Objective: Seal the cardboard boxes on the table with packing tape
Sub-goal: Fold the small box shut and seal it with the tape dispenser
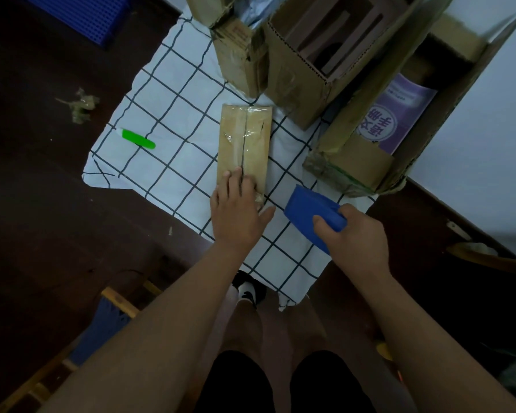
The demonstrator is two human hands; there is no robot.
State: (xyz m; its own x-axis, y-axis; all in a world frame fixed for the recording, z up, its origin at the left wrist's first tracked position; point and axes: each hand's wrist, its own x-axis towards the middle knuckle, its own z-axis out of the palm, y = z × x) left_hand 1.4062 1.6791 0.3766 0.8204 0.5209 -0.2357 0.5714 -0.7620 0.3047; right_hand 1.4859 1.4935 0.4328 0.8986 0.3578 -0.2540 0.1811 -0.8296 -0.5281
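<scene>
The left hand (238,207) lies flat, fingers straight, pressing the near end of the small cardboard box (245,144) mid-cloth. The right hand (353,236) grips the blue tape dispenser (313,216) just beside it. Bare checked cloth (173,114) spreads leftward to a green cutter (138,139); open boxes (316,55) crowd behind.

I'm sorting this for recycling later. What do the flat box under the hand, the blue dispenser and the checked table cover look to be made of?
The flat box looks like brown cardboard under glossy clear tape: shiny wrinkles run along its seam. The blue dispenser, gripped by the right hand, seems smooth matte plastic. The checked table cover appears to be thin cloth or paper; it creases at the edges, so I can't tell which.
</scene>
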